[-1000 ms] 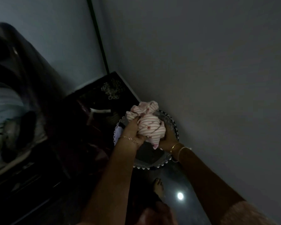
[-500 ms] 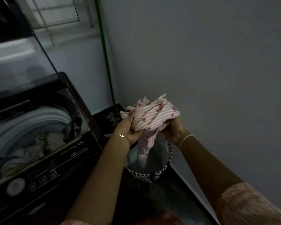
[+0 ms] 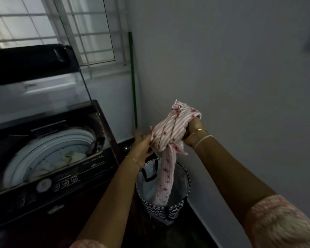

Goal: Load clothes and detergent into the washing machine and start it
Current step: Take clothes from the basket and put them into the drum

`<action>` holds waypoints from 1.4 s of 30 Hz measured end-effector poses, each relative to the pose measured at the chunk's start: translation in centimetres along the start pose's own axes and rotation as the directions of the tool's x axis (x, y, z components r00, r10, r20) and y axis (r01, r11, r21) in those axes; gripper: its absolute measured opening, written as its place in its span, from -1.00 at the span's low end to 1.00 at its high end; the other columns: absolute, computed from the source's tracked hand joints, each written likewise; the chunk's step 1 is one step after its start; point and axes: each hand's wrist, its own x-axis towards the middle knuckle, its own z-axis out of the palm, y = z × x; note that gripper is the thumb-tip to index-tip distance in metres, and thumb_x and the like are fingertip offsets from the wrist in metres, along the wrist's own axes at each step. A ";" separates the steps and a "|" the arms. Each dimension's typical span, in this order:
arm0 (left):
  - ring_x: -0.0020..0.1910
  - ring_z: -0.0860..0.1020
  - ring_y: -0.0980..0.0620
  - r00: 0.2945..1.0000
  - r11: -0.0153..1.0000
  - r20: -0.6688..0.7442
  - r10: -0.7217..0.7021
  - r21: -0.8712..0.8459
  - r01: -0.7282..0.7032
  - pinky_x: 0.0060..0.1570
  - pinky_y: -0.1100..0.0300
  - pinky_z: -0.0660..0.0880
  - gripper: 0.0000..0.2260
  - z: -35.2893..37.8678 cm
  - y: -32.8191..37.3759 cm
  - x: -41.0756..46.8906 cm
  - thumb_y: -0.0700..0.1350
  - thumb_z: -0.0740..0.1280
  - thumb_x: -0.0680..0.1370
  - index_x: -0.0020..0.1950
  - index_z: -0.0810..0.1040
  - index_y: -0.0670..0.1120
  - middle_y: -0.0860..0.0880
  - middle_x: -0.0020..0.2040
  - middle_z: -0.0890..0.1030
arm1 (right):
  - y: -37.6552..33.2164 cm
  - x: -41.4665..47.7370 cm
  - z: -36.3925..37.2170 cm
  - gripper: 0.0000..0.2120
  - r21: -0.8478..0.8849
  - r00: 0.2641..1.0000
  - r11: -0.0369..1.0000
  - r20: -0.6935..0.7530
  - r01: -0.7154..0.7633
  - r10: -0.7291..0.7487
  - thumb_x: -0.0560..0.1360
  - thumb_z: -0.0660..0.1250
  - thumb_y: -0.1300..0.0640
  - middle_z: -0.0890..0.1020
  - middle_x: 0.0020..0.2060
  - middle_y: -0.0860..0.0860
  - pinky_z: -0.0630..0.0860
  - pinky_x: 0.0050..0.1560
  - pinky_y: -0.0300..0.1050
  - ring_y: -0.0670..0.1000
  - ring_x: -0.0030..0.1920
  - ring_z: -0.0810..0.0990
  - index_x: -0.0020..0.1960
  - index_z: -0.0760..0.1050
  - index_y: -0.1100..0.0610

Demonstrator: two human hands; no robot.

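Observation:
A pink-and-white striped garment (image 3: pixel 170 133) with small flowers is bunched between my hands, and one long end hangs down into the laundry basket (image 3: pixel 185 178) below. My left hand (image 3: pixel 141 145) grips its left side; my right hand (image 3: pixel 193 129) grips its upper right. The top-load washing machine (image 3: pixel 89 167) stands at the left with its lid (image 3: pixel 38 86) raised. Pale clothes (image 3: pixel 48 162) lie inside its white drum. No detergent is in view.
The basket has a black-and-white patterned rim and black handles and stands on the dark floor against the grey wall (image 3: pixel 240 86). A green pole (image 3: pixel 133 81) leans in the corner. A barred window (image 3: pixel 61 27) is behind the machine.
Both hands have lifted the striped garment up out of the basket. My view has risen from the floor and basket, and it takes in the open washer and the window.

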 end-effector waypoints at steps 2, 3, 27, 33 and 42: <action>0.33 0.42 -0.04 0.981 0.999 0.189 0.050 0.006 -0.052 0.18 0.00 0.37 -0.16 0.1 -0.1 -2.2 0.43 0.36 0.22 0.40 0.31 0.09 0.02 0.35 0.48 | -0.5 -1.0 0.9 -0.49 0.036 0.999 0.999 0.042 0.004 -0.006 0.63 -0.05 -0.08 0.39 0.40 0.14 0.29 0.38 0.03 0.14 0.40 0.35 0.44 0.29 0.21; 0.32 0.43 -0.01 0.963 0.995 0.260 0.068 0.049 -0.084 0.25 -0.01 0.33 -0.14 0.1 -0.2 -3.0 0.43 0.43 0.11 0.32 0.38 0.09 0.04 0.31 0.51 | -0.7 -1.5 1.5 -0.49 0.034 0.999 0.999 0.052 0.005 -0.007 0.63 -0.05 -0.07 0.38 0.40 0.14 0.29 0.40 0.04 0.14 0.40 0.35 0.44 0.29 0.20; -0.05 0.56 -0.13 0.982 0.964 -0.188 -0.022 -0.265 -0.030 -0.04 0.01 0.47 -0.75 -6.7 5.2 -5.8 -0.01 0.25 0.56 -0.01 0.60 -0.16 -0.18 -0.03 0.63 | 0.6 -4.6 10.6 -0.78 0.019 0.926 0.999 0.375 -0.040 0.030 0.56 0.23 -0.03 0.65 -0.17 0.04 0.62 -0.13 -0.15 -0.04 -0.21 0.65 0.02 0.52 0.10; 0.34 0.43 -0.16 0.982 0.759 -0.103 0.161 -0.623 -0.190 0.28 -0.15 0.37 -0.63 -10.0 9.1 -5.5 -0.03 0.10 0.60 0.32 0.48 -0.12 -0.16 0.29 0.52 | 7.2 -4.9 10.4 -0.82 -0.249 0.948 0.968 0.296 -0.038 0.113 0.58 0.18 0.21 0.67 -0.21 0.01 0.63 -0.33 -0.21 -0.02 -0.23 0.63 0.13 0.50 0.11; 0.27 0.47 -0.17 0.988 0.777 -0.133 0.077 -0.613 -0.143 0.15 -0.10 0.40 -0.69 -16.5 15.0 -4.9 -0.03 0.10 0.64 0.08 0.55 -0.20 -0.19 0.28 0.53 | 14.6 -1.6 14.7 -0.43 -0.631 0.776 0.709 0.258 -0.316 0.576 0.45 -0.03 -0.43 0.66 -0.04 0.21 0.63 -0.21 -0.03 0.16 -0.17 0.68 0.13 0.43 -0.04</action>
